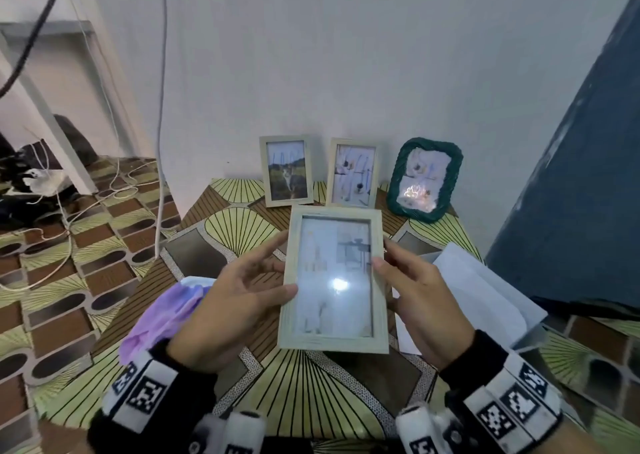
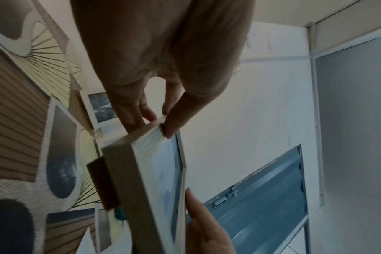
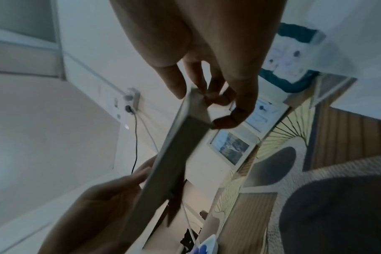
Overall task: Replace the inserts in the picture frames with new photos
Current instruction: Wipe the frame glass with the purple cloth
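Purple cloth [image 1: 162,315] lies at the table's [image 1: 298,394] left edge, just beside the left wrist. Left hand [image 1: 228,301] pinches the left edge of the pale wood frame [image 1: 334,280]: thumb on the front, fingers behind. The frame is held above the table, glass up, faint washed-out insert inside, with lamp glare on the glass. Right hand [image 1: 415,301] pinches the right edge the same way.

Behind it, against the wall, stand the cat-photo frame [image 1: 286,171], a second pale frame [image 1: 353,173] and a green woven frame [image 1: 425,179]. White paper sheets [image 1: 485,298] lie at the right.

Left wrist view only: a brown stand flap [image 2: 102,182] sticks off the frame's back [image 2: 139,194], plus a grey louvred panel [image 2: 268,194]. Right wrist view only: a wall socket [image 3: 132,101] with a dark cable plugged in, and the right fingertips [image 3: 226,120] curl behind the frame edge [image 3: 163,166].

No readable text; the wrist bands carry only black-and-white square markers [image 1: 145,394].
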A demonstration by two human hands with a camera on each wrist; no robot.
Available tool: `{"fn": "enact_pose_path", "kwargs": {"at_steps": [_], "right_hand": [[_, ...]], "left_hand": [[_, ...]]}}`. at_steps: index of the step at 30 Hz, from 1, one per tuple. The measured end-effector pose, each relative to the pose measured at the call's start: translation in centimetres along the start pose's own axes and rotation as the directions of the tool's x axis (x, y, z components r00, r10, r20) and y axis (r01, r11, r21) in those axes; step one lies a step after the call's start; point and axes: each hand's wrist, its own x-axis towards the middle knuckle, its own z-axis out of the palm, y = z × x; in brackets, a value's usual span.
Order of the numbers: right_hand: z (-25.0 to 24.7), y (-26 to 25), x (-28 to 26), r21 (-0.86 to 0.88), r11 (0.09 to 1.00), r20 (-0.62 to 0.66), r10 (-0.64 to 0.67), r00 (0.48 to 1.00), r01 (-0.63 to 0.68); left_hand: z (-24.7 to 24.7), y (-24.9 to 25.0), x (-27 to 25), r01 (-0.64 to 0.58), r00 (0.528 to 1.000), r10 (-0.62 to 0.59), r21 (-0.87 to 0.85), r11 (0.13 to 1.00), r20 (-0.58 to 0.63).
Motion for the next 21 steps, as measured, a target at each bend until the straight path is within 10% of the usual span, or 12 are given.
{"fn": "enact_pose_path", "kwargs": {"at_steps": [21], "right_hand": [[1.7,0.6,0.0,0.132,0.98,0.021,0.147,0.989,-0.148]], "left_hand": [[-1.7,0.8,-0.5,0.087,0.989,-0.084,-0.017,0.996,0.12]]}}
